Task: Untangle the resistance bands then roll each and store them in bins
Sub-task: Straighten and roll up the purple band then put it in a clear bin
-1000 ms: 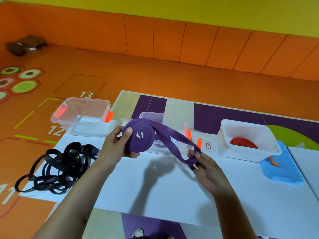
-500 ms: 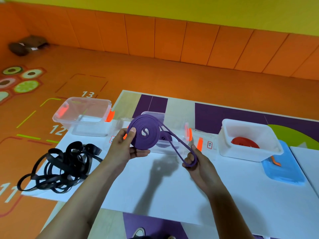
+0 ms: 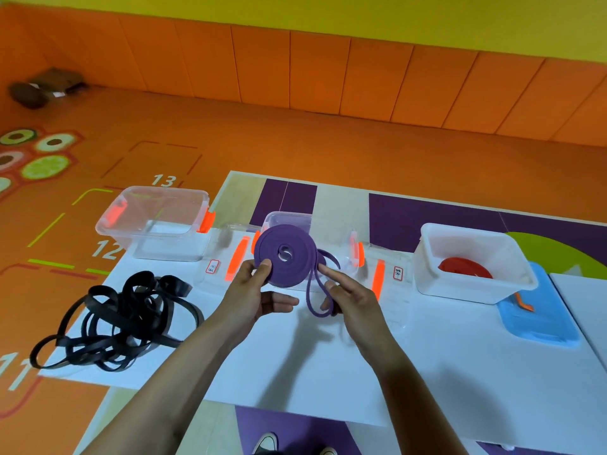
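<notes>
A purple resistance band (image 3: 285,254), wound into a flat coil, is held up above the white sheet in front of the middle clear bin (image 3: 290,220). My left hand (image 3: 259,295) pinches the coil's lower left edge, thumb on its face. A short loose loop of the band hangs at the coil's right, and my right hand (image 3: 348,295) holds that loop with its forefinger stretched toward the coil. A tangled black band (image 3: 124,318) lies on the sheet at the left. A rolled red band (image 3: 464,267) sits in the white bin (image 3: 437,274) at the right.
An empty clear bin (image 3: 157,221) with orange clips stands at the back left. Clear lids (image 3: 389,284) with orange latches lie beside the middle bin. A blue lid (image 3: 538,318) lies under the white bin's right side. The sheet (image 3: 295,366) covers a low table.
The purple coil has grown as the loose tail shortened to a small loop. My right hand moved left and up, close to the coil. My left hand turned the coil.
</notes>
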A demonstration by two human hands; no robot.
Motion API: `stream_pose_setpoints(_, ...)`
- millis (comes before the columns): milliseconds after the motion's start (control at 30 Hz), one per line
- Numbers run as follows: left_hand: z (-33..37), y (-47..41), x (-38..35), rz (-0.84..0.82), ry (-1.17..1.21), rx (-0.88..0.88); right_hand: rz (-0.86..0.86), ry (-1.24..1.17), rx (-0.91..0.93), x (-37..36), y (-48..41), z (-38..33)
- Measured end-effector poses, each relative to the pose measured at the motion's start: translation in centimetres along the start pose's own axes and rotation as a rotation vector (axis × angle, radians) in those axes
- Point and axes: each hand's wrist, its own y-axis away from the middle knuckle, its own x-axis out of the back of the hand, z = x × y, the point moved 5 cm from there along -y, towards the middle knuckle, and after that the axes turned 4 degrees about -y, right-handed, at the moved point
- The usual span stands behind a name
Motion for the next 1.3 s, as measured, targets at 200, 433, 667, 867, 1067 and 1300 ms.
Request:
stream_pose_setpoints(200, -1.6, 0.2, 1.4, 0.02, -0.128, 0.038, 0.112, 0.04, 0.022, -0.1, -1.4, 0.9)
stream_pose_setpoints(433, -2.0, -0.6, 3.6, 0.077, -0.277, -0.025, 0.141, 0.13, -0.003, -4.4, -1.8, 2.7)
stream_pose_setpoints(667, -4.5, -0.6, 2.5, 0.042, -0.58, -0.109, 0.351, 0.087, -0.197, -4.9, -2.3, 4.9)
stream_pose_setpoints(867, -4.8, -2.1, 3.4, 0.009, -0.685, -0.095, 0.396, 0.241, -0.216, -4.9, -4.0, 6.4)
stream_pose_setpoints(1067, -0.8, -6.8, 2.0, 0.118, -0.573, -0.267, 0.465, 0.46, -0.095, -2.3, -9.6, 3.1)
stream_pose_setpoints(1300, -0.7, -16.2, -0.1, -0.025, -0.692, -0.16, 0.304, 0.675, -0.172, -0.1, -19.6, 4.5)
